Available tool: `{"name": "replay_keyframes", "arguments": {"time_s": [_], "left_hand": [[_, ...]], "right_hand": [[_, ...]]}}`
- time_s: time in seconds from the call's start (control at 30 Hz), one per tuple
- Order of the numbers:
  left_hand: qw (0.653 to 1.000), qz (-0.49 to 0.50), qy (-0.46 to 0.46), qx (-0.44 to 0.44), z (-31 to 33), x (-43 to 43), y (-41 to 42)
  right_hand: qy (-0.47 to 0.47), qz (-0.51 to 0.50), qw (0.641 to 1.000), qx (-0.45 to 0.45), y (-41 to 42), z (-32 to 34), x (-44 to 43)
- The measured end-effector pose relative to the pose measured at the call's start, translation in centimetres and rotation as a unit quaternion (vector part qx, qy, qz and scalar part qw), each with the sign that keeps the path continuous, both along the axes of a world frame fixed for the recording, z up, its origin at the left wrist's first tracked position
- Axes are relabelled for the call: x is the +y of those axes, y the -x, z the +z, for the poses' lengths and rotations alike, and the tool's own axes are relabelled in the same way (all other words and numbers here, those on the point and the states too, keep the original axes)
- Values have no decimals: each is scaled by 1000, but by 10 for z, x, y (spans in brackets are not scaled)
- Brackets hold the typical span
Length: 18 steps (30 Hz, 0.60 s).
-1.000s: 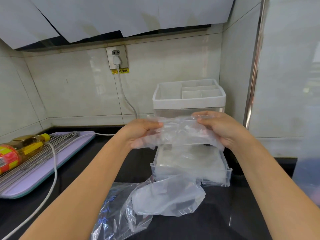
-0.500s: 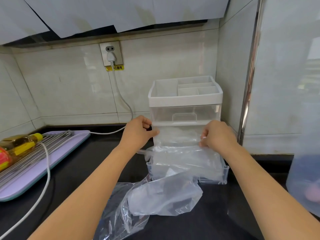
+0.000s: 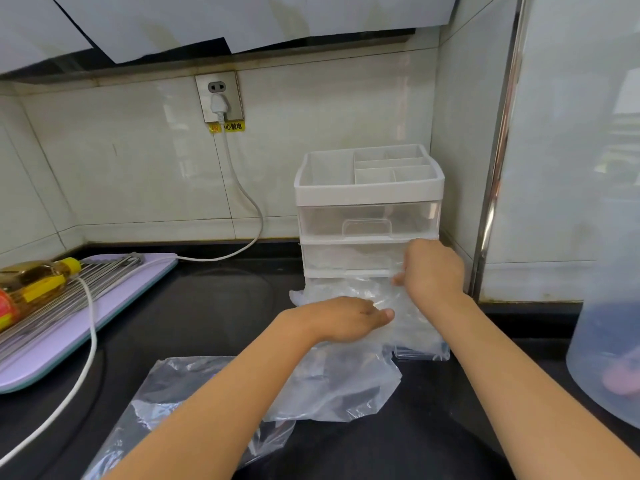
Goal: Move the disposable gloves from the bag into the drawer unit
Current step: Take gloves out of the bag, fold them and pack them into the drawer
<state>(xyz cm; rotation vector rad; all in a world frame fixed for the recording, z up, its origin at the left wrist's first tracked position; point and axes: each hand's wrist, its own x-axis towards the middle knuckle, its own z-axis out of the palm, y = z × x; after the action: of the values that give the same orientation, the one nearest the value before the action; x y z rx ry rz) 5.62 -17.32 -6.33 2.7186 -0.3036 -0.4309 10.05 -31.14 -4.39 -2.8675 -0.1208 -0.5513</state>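
A white and clear drawer unit [image 3: 369, 192] stands at the back right of the black counter. Its bottom drawer [image 3: 424, 355] is pulled out toward me. A thin stack of clear disposable gloves [image 3: 349, 289] lies in that drawer. My left hand [image 3: 341, 318] rests flat on the gloves, fingers pointing right. My right hand [image 3: 431, 268] is curled at the drawer's back right, pinching the glove film. The clear plastic bag [image 3: 194, 393] lies crumpled on the counter in front of the drawer, under my left forearm.
A lilac tray [image 3: 52, 348] at the left carries a metal rack and an oil bottle [image 3: 31, 282]. A white cable [image 3: 86, 341] runs from the wall socket [image 3: 218, 97] across the counter. A translucent tub [image 3: 609, 341] stands at the right edge.
Both hands have lowered the gloves from in front of the unit down into the open bottom drawer. My left hand has gone from gripping to lying flat on them.
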Motion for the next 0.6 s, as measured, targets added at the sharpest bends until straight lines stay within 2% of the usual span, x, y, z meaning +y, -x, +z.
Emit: {"name": "replay_keyframes", "arguments": {"time_s": [0.1, 0.17, 0.23, 0.4, 0.5, 0.6], "left_hand": [[1000, 8, 14, 21, -7, 2, -7], [999, 17, 34, 27, -8, 4, -7], [998, 27, 41, 32, -10, 4, -8], [998, 24, 27, 43, -9, 1, -11], [997, 16, 34, 62, -6, 2, -10], [996, 34, -2, 81, -5, 2, -12]], "right_hand": [[-41, 63, 997, 11, 7, 15, 9], [-85, 125, 983, 100, 10, 23, 16], [-87, 158, 964, 194, 9, 21, 22], [66, 149, 932, 324, 2, -1, 23], [136, 144, 918, 345, 6, -5, 21], [143, 127, 921, 339, 3, -9, 19]]}}
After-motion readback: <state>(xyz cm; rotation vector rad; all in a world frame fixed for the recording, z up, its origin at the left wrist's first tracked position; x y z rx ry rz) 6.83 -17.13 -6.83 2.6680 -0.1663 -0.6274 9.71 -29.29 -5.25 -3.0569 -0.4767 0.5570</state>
